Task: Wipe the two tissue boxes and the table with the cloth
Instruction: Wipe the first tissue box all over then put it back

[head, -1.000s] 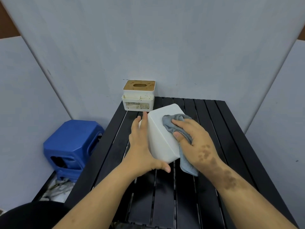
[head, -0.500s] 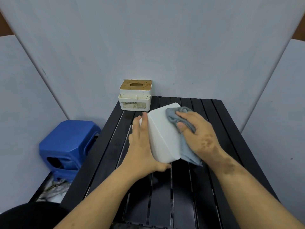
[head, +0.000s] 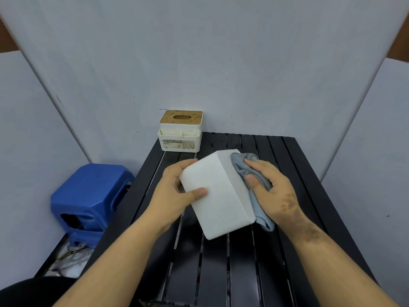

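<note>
1. The plain white rectangular tissue box is held tilted over the middle of the black slatted bench; whether its low near corner touches the slats is unclear from this angle.
2. Left hand grips the box's left end, thumb curled over the upper face and fingers wrapped behind the far edge.
3. Right hand presses the grey-blue microfibre cloth flat against the box's right side, fingers spread over the folds; a tail of cloth hangs below the palm.
4. The second box, a cream plastic tissue holder with a speckled brown lid, stands at the bench's far left corner, well apart from both hands. Spots show on its lid and rim.
5. Step in hand, as judged: wiping the first box's side face. The dirty holder and the bench itself look undone.
6. Next move calls for turning the white box to expose any unwiped face, then setting it down.
7. A blue plastic stool sits on the floor left of the bench.
</note>
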Demonstrator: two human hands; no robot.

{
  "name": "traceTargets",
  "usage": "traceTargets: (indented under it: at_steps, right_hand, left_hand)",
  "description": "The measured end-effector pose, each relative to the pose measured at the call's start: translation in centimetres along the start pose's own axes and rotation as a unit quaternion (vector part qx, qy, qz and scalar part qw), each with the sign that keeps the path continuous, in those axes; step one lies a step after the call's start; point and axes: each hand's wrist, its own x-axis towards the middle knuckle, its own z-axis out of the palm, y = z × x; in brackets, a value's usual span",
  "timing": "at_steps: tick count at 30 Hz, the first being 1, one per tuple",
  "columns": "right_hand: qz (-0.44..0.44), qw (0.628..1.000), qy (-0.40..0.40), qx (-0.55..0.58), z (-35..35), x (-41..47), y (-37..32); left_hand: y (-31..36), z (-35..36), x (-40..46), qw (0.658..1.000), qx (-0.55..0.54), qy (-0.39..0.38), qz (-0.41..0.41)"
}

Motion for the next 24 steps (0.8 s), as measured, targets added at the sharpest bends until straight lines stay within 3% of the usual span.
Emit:
traceTargets:
  at_steps: [5,13,20,24]
  right_hand:
    - [-0.017,0.998,0.057,0.012,0.1,-2.5,0.7]
    - [-0.024,0.994,0.11,0.007,0.1,-4.5,0.1]
    - [-0.129,0.991,0.037,-0.012,1.3,-3.5,-4.2]
    - [-0.049,0.998,0.04,-0.006,0.2,-1.9,-2.8]
  left_hand:
    - [1.0,0.5,-0.4,0.99,-0.078,-0.114,-0.04]
    - [0.9,0.8,-1.1,0.991,-0.061,-0.119,-0.012]
    - [0.3,1.0,-1.2,0.991,-0.086,-0.102,0.025]
    - [0.1,0.9,-1.5,0.989,-0.092,-0.111,0.028]
